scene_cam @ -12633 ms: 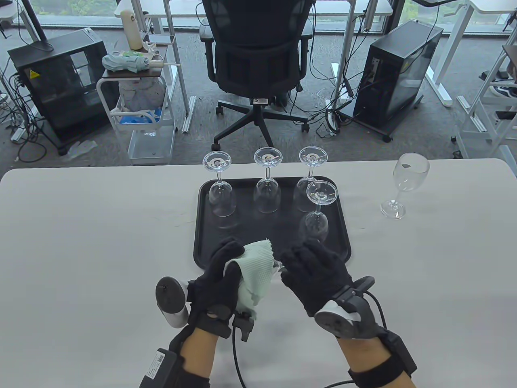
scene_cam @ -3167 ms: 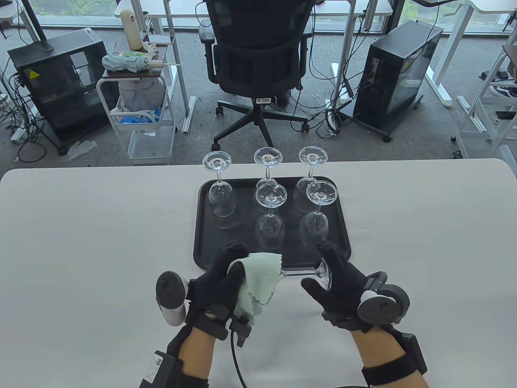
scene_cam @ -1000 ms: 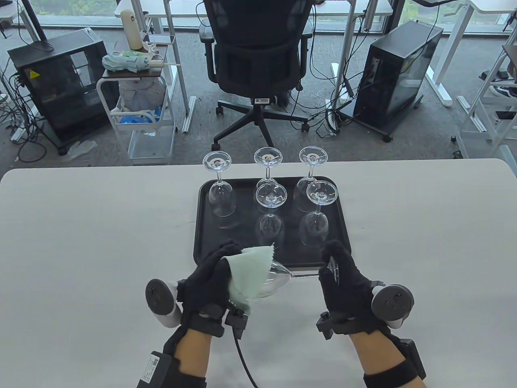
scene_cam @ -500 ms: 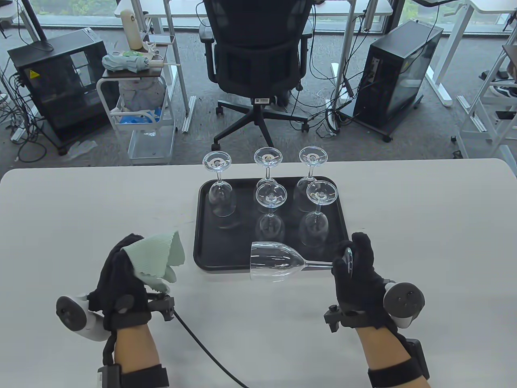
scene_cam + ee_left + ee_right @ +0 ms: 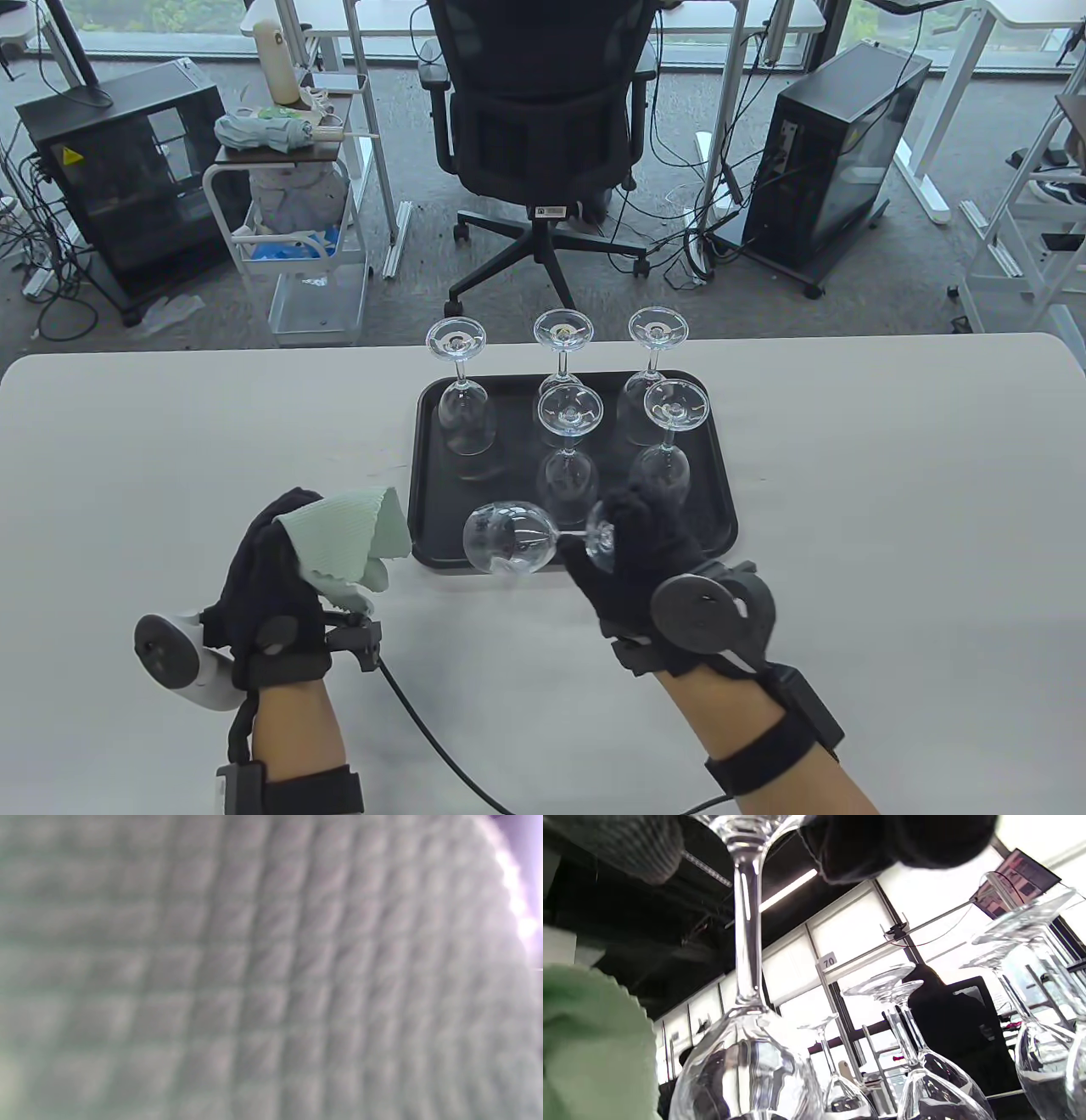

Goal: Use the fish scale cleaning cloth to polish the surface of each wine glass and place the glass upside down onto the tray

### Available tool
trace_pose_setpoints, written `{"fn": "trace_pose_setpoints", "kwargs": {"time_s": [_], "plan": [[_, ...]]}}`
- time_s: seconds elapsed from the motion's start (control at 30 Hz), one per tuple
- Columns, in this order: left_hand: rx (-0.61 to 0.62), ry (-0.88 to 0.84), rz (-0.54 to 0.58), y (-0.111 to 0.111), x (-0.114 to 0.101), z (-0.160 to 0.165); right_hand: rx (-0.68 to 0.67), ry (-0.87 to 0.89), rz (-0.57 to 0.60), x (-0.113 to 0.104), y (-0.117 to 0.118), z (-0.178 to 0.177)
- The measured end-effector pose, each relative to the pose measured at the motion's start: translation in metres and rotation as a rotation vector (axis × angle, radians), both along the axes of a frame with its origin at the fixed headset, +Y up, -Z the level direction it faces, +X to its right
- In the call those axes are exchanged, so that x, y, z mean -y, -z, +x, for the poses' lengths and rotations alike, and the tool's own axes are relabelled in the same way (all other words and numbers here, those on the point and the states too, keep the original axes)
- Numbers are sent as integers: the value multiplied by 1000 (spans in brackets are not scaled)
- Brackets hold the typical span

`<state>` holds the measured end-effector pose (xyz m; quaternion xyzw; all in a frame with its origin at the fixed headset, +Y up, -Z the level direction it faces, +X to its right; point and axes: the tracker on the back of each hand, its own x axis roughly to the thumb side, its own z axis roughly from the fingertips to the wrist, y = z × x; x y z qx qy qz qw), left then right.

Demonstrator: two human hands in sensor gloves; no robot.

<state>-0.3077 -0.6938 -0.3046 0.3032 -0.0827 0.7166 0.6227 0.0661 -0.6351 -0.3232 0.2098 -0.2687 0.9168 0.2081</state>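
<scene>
Your right hand [image 5: 628, 552] pinches the wine glass [image 5: 511, 538] by its foot, over the near-left corner of the black tray [image 5: 721, 501]; five inverted glasses [image 5: 568, 450] crowd behind. Left hand [image 5: 271, 586] clutches the green cloth [image 5: 348, 535], which blanks the left wrist view

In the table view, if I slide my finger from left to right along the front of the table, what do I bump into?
left hand → green cloth → held wine glass → right hand
</scene>
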Motion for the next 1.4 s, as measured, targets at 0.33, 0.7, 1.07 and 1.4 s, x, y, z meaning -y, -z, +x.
{"fn": "trace_pose_setpoints", "kwargs": {"time_s": [0.33, 0.7, 1.07, 1.4], "plan": [[22, -49, -1, 1, 4, -6, 205, -380, -80, 2, 63, -116], [45, -103, 8, 2, 5, -11, 284, -384, -268, 3, 100, -144], [41, -101, -16, 4, 8, -14, 32, -195, -177, -45, 51, -101], [6, -24, -88, 13, 17, -11, 118, -23, -207, 11, 15, 144]]}}
